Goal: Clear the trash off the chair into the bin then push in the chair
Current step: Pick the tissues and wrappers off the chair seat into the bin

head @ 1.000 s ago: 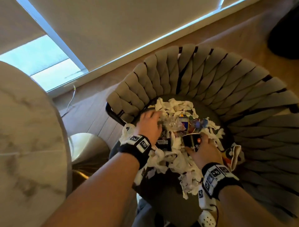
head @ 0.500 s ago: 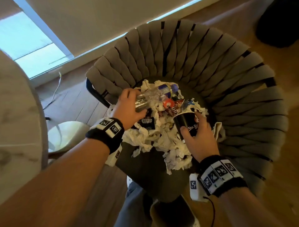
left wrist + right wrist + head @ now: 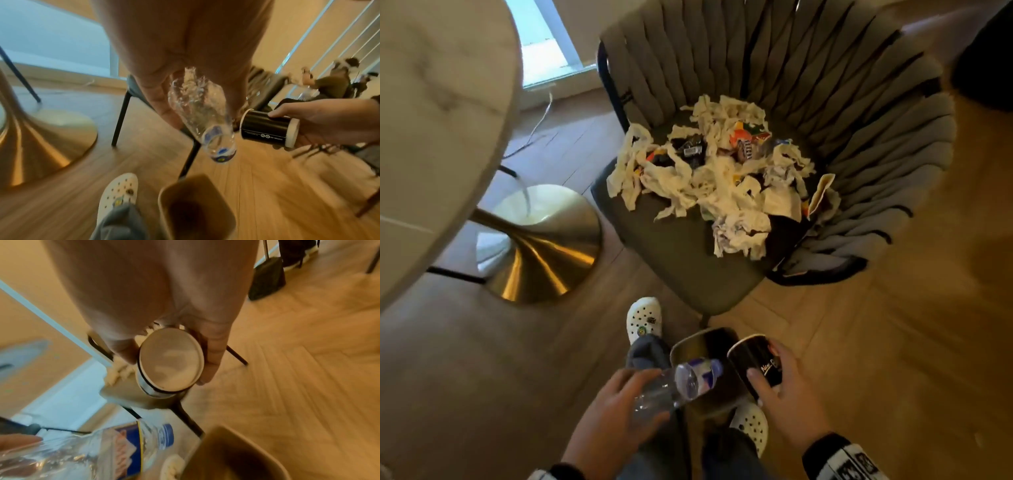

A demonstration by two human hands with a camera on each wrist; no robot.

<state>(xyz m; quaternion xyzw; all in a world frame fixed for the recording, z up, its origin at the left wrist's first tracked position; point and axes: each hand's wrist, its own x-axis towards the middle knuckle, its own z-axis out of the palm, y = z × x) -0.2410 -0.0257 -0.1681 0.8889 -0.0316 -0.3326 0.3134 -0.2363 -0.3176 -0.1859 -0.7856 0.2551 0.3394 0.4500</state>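
Note:
My left hand (image 3: 616, 411) grips a crushed clear plastic bottle (image 3: 678, 382) with a blue label, its end tilted over the small tan bin (image 3: 690, 342) on the floor between my feet. Beside it my right hand (image 3: 787, 404) holds a black paper cup (image 3: 751, 359) at the bin's right rim. In the left wrist view the bottle (image 3: 201, 116) hangs above the bin (image 3: 164, 199), with the cup (image 3: 267, 129) to its right. The cup's white base (image 3: 170, 360) faces the right wrist camera. The grey woven chair (image 3: 859, 120) holds a heap of white paper scraps (image 3: 722, 178) and wrappers.
A round marble table (image 3: 438, 102) on a gold pedestal base (image 3: 541, 246) stands left of the chair. My white clogs (image 3: 643, 317) flank the bin on the wooden floor. Another person (image 3: 329, 82) sits in the background. A dark object (image 3: 986, 61) is at upper right.
Both hands have lifted off the chair seat and swung back toward me, carrying the bottle and the cup down over the bin by my feet.

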